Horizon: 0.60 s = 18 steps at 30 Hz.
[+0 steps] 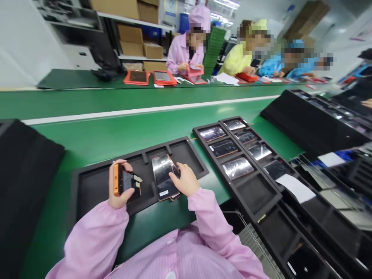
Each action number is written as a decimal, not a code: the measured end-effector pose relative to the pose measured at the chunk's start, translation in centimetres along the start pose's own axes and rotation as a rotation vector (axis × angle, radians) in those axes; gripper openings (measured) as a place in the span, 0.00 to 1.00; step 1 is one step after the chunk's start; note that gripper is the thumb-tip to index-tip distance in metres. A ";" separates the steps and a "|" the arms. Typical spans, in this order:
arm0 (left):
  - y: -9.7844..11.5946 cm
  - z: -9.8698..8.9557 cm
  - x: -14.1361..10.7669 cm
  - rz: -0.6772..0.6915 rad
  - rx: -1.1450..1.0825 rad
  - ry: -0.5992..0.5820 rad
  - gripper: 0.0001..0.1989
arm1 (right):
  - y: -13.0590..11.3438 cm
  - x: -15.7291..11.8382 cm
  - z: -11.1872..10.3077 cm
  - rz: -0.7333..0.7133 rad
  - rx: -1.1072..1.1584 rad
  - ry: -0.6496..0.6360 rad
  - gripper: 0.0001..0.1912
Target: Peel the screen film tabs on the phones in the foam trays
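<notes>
My left hand [119, 186] is closed round a thick phone or phone stack [124, 182] with an orange edge, held up over a black foam tray [84, 190]. Pale tabs stick out from its right side. My right hand [186, 179] pinches the right edge of glossy black phone screens [164, 174] with orange rims. At least two of these overlap, the upper one bearing a small white label near its lower edge. They lie across the middle of the tray and its near rim. My right fingertips are partly hidden behind the glass.
Two compartment trays [255, 211] with glossy phones stand to the right, a white paper [295, 188] on them. Black padded blocks [26, 182] flank the green bench [139, 128]. Across it, several co-workers [186, 54] sit behind red-sleeved devices [136, 77].
</notes>
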State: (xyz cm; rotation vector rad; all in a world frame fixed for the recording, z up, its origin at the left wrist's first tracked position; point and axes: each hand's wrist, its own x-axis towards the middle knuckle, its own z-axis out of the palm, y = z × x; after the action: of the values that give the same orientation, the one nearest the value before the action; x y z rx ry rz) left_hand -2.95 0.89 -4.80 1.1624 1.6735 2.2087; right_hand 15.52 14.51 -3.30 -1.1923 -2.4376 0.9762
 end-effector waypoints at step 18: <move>-0.1 -0.8 0.3 0.185 -0.063 -0.209 0.36 | -2.9 4.6 -0.1 0.050 0.055 -0.153 0.17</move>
State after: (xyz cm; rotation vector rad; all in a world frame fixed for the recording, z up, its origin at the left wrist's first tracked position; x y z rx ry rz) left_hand -3.68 0.45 -4.83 1.5265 1.4578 2.1340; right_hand 10.93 16.90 -1.59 -1.2063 -2.4894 1.1818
